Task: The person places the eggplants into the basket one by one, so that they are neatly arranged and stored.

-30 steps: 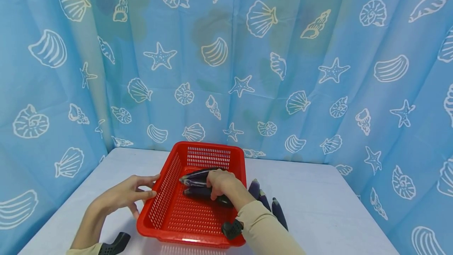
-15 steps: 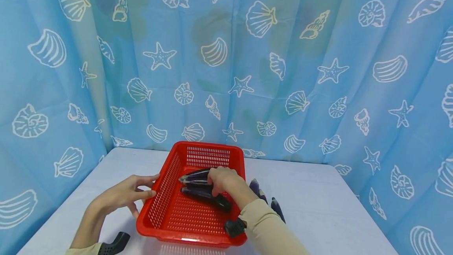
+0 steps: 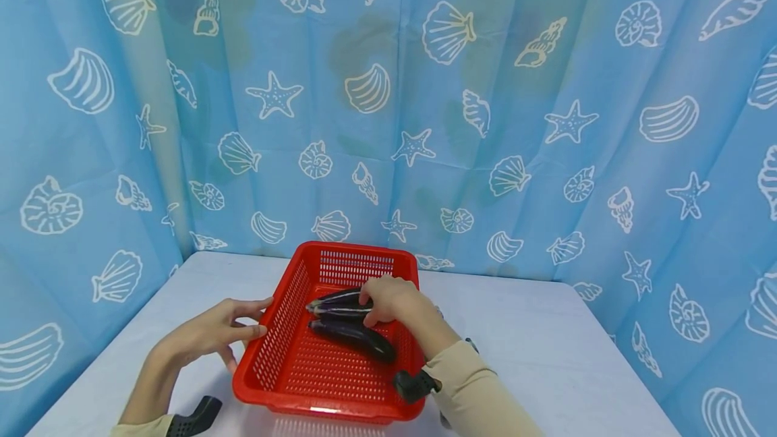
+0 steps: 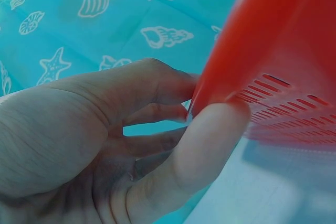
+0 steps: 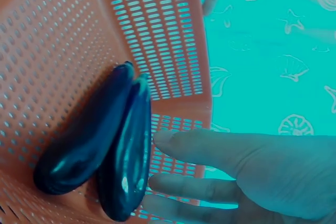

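Observation:
A red plastic basket point(image 3: 328, 412) with slotted walls stands on the white table, and my left hand point(image 3: 209, 334) holds its left rim. In the left wrist view the thumb and fingers meet at the rim point(image 4: 223, 56). Dark purple eggplants lie side by side inside the basket; the nearest eggplant point(image 3: 358, 341) is fully visible, while the eggplant behind it point(image 3: 340, 311) is partly covered by my right hand point(image 3: 394, 302). The right wrist view has the right hand point(image 5: 226, 174) with straight, spread fingers beside two glossy eggplants point(image 5: 126, 166), holding nothing.
Eggplant tips point(image 3: 471, 344) barely show beyond the right forearm, outside the basket. A blue curtain point(image 3: 413, 120) with white shell prints hangs behind and along both sides of the table point(image 3: 546, 342). A dark device point(image 3: 194, 418) sits at each wrist.
The right hand has let go of the nearest eggplant and drawn back slightly up and right. That eggplant now lies fully exposed. The left hand stays at the rim.

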`<action>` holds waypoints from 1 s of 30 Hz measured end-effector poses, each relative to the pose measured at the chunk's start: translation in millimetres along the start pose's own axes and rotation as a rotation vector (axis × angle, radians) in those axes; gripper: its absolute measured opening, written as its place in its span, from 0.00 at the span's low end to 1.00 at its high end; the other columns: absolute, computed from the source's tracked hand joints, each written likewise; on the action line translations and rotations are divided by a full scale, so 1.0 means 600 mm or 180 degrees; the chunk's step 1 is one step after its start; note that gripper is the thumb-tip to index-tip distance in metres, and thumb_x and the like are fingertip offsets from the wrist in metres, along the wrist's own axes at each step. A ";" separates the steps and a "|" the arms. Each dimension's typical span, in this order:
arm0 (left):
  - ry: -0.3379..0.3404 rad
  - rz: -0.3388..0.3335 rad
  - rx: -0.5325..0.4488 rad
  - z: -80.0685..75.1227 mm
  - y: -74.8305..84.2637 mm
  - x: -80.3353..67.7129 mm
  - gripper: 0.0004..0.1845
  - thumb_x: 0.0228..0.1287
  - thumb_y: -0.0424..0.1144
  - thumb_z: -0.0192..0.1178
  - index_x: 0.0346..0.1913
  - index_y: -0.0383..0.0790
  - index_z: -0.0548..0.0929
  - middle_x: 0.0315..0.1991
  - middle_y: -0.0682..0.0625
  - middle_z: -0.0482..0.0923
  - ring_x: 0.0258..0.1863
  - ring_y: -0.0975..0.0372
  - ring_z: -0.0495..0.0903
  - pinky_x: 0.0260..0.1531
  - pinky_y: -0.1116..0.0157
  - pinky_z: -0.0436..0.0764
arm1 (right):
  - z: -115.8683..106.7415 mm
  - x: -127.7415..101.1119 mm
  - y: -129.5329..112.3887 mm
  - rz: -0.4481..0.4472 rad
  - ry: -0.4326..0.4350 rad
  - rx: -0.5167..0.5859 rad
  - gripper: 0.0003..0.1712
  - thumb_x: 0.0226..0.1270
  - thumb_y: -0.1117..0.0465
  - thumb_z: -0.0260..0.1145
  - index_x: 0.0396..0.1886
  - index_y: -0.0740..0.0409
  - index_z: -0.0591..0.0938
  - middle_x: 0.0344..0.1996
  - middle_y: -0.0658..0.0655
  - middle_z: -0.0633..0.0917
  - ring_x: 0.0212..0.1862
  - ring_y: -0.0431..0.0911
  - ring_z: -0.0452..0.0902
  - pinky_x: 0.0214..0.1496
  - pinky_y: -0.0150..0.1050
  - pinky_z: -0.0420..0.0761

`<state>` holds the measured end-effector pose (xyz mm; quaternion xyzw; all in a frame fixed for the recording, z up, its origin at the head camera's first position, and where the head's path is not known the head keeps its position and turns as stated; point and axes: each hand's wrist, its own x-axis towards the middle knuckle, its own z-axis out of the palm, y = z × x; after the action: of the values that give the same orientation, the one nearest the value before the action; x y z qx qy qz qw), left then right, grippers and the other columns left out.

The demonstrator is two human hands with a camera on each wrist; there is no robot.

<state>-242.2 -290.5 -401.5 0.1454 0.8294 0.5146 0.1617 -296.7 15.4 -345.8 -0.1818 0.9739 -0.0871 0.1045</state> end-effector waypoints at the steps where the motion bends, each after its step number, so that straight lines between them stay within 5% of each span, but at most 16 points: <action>1: 0.0001 -0.0001 -0.0007 0.000 -0.001 0.001 0.39 0.66 0.43 0.63 0.74 0.32 0.60 0.60 0.33 0.76 0.43 0.55 0.86 0.29 0.51 0.87 | -0.002 -0.003 0.003 -0.0014 0.0018 0.0037 0.22 0.50 0.56 0.79 0.48 0.47 0.86 0.45 0.53 0.85 0.44 0.46 0.75 0.51 0.49 0.82; 13: 0.0027 -0.0053 0.0007 0.000 -0.001 0.002 0.39 0.65 0.44 0.64 0.74 0.32 0.60 0.60 0.34 0.77 0.44 0.55 0.86 0.30 0.50 0.87 | -0.023 -0.040 0.044 -0.0024 0.0164 0.0266 0.24 0.54 0.53 0.77 0.52 0.49 0.84 0.34 0.51 0.83 0.35 0.45 0.76 0.41 0.42 0.84; 30: -0.0028 0.0020 0.0014 0.000 0.000 -0.001 0.39 0.67 0.43 0.62 0.74 0.31 0.59 0.59 0.33 0.77 0.42 0.55 0.87 0.29 0.52 0.87 | -0.026 -0.107 0.103 -0.0029 0.0500 0.0540 0.29 0.52 0.52 0.77 0.55 0.52 0.82 0.38 0.53 0.86 0.34 0.43 0.79 0.32 0.38 0.86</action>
<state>-241.7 -290.9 -401.2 0.1506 0.8293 0.5127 0.1635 -262.4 97.9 -332.7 -0.1694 0.9673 -0.1837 0.0425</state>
